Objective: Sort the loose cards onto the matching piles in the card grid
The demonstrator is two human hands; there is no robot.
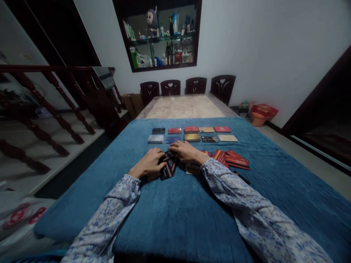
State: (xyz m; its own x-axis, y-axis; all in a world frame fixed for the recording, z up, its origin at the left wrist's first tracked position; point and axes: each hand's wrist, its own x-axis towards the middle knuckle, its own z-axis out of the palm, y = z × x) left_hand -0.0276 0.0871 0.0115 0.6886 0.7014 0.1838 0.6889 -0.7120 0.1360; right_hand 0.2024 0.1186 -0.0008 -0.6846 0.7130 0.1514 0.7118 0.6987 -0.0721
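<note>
A dark wooden railing (46, 69) lines the far left, above a white plastic bag (22, 215) with red print. On a table spread with blue cloth (164, 212), the person's left hand (149, 160), in a floral sleeve, arches over the left edge of loosely fanned black cards (168, 172), thumb parted from fingers; whether it pinches any cannot be told. The right hand (186, 150) meets the cards' upper right with bent fingertips, its hold likewise unclear. Just beyond the hands stand two rows of card stacks (192, 137), five in each, the nearer running silver, blue, gold, black and cream. Red cards (237, 160) lie spread right of the right wrist, near a partly hidden dark object (241, 177). An orange bin (258, 119) sits on the floor at right.
</note>
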